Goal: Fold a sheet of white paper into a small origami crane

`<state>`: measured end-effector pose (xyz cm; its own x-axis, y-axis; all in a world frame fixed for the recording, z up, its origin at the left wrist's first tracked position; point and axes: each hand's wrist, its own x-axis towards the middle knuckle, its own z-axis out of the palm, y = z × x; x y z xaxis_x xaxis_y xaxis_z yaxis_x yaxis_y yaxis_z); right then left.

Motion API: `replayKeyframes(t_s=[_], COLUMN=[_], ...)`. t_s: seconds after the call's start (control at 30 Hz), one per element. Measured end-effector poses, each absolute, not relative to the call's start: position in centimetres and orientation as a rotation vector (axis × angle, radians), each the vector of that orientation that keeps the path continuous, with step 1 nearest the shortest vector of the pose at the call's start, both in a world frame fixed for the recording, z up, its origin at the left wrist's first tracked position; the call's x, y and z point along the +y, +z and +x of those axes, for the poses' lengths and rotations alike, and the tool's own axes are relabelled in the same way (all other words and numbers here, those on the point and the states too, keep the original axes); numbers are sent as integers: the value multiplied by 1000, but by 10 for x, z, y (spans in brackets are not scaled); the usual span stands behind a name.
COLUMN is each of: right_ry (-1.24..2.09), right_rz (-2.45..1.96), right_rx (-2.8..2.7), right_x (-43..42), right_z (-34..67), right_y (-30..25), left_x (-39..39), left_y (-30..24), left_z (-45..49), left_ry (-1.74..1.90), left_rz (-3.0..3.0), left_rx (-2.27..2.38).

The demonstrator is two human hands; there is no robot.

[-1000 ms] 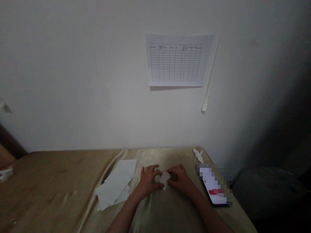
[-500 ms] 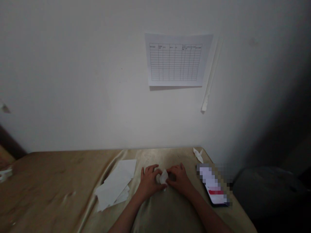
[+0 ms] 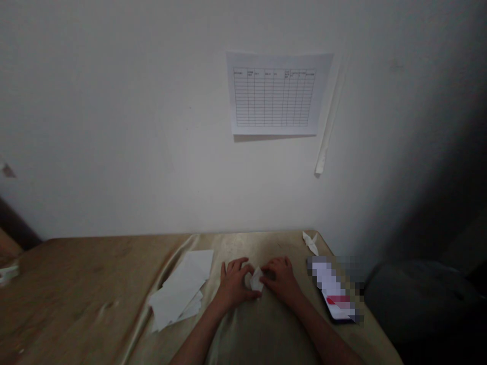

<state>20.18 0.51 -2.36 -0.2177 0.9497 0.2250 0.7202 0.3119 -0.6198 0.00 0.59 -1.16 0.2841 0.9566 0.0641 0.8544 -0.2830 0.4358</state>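
A small piece of folded white paper [image 3: 257, 280] stands between my two hands, low over the cloth-covered table. My left hand [image 3: 236, 283] grips its left and lower side, thumb along the bottom and index finger curled at the top. From the right, my right hand [image 3: 279, 276] pinches the paper's edge with thumb and fingertips. Left of my hands lies a loose stack of white paper sheets [image 3: 182, 286]. A folded white paper figure [image 3: 311, 243], with pointed ends, rests near the table's far right corner.
A phone [image 3: 335, 294] with a lit, partly blurred screen lies by the table's right edge. The table's gold-brown cloth [image 3: 87, 294] has wrinkles. Behind it rises a white wall bearing a printed table sheet [image 3: 274, 96] and a white strip [image 3: 327, 126]. A dark rounded shape [image 3: 422, 299] stands at right.
The folded paper has turned slightly between my fingers. My right thumb has moved up a little along its edge, and my left hand stays nearly in place.
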Motion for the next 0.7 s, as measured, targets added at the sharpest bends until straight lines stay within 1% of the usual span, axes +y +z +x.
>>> replayKeyframes(t_s=[0.23,0.7], right_ry=[545,397], right_rz=[-1422,-1439], right_rx=[-2030,-2060], right_x=[8,6], right_z=[210,204], right_y=[-24,-24], left_x=[4,2], left_y=[-10,-10], left_z=[0,0], left_ry=[458,481], left_rz=[2225,2239], left_rx=[1655,1636])
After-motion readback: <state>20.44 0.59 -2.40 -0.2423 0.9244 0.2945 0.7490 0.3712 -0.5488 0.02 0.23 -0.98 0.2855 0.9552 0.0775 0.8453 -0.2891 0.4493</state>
